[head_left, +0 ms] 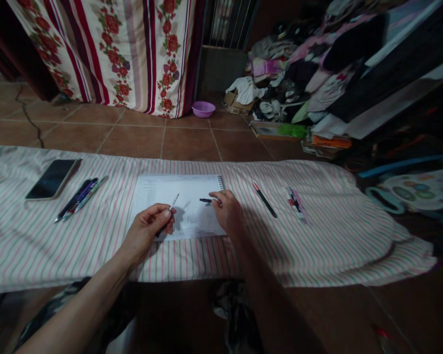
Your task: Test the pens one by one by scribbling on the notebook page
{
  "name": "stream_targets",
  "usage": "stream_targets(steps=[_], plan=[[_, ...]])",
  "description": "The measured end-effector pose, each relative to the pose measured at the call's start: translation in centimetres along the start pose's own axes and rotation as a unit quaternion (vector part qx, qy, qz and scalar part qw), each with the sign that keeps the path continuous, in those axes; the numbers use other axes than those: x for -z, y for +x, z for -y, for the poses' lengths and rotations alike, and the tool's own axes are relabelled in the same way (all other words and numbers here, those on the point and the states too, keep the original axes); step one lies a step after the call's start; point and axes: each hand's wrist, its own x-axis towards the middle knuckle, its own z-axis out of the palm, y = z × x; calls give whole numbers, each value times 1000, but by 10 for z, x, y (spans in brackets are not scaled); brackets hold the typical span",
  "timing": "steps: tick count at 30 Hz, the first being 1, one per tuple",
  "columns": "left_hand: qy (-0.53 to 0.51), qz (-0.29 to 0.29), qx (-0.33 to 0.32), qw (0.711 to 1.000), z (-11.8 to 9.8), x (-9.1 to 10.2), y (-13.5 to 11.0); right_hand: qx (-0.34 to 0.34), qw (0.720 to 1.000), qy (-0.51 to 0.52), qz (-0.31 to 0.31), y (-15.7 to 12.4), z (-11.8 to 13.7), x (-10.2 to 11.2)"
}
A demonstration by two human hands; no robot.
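Observation:
A spiral notebook (177, 196) lies open on a striped cloth (317, 236) in front of me. My left hand (147, 231) is closed around a thin pen (172, 204) whose tip points up over the page. At the notebook's right side my right hand (227, 211) pinches a small black pen cap (205, 200) just above the paper. The two hands are a short way apart.
A phone (51, 178) and several pens (79, 197) lie at the left of the cloth. A red-tipped pen (265, 200) and more pens (293, 201) lie at the right. Beyond are tiled floor, a floral curtain (133, 54), a purple bowl (203, 108) and piled clothes (310, 64).

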Motion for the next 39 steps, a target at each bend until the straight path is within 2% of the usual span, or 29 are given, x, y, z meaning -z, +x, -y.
stream_targets(steps=[19, 25, 28, 30, 31, 34, 37, 39], plan=[[3, -9, 8, 1000, -4, -2, -2, 24, 999, -27, 40, 0, -8, -1], [4, -16, 12, 1000, -5, -3, -3, -4, 999, 29, 16, 0, -6, 2], [7, -18, 11, 1000, -5, -3, -3, -58, 990, 126, -8, 3, -4, 3], [7, -18, 11, 1000, -5, -3, -3, -123, 964, 234, -16, 4, 0, 3], [8, -16, 11, 1000, -5, -2, -3, -163, 941, 296, -15, 5, 3, 3], [7, -12, 11, 1000, -3, -2, -3, -271, 837, 476, 8, 5, 15, 5], [10, -11, 10, 1000, -3, -2, -2, -319, 724, 611, 38, 5, 26, 9], [14, -11, 14, 1000, -2, -3, -2, -331, 670, 662, 56, 6, 33, 12]])
